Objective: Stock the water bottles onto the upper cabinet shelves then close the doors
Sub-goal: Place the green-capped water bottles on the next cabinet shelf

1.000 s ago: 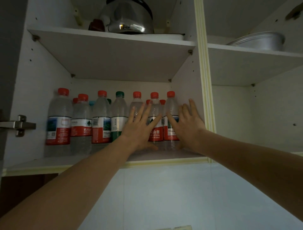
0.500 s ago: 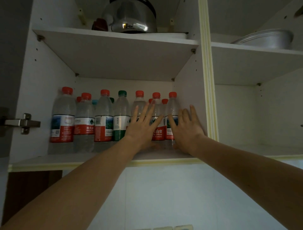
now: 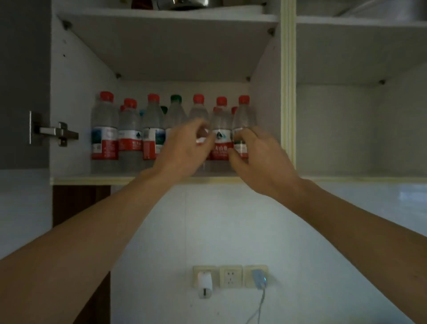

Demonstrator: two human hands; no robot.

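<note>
Head view: water bottles (image 3: 152, 134) stand upright in a row on the lower shelf (image 3: 92, 180) of the left cabinet bay, mostly red caps, one green-capped bottle (image 3: 176, 111) mid-row. More caps peek out behind the front row; back-row count unclear. Left hand (image 3: 184, 148) is raised in front of the fifth bottle, fingers loosely curled and blurred; can't tell if it holds or only touches. Right hand (image 3: 256, 152) is at the rightmost bottle (image 3: 242, 122), thumb by the label, fingers bent near it; grip not clear either. Both hands hide the lower parts of the right-side bottles. Door hinge (image 3: 55, 134) is on the left; the door is mostly out of frame. A metal pot (image 3: 187, 2) on the top shelf is cut off. Wall sockets (image 3: 231, 276) sit below, with a white plug and a blue one.
</note>
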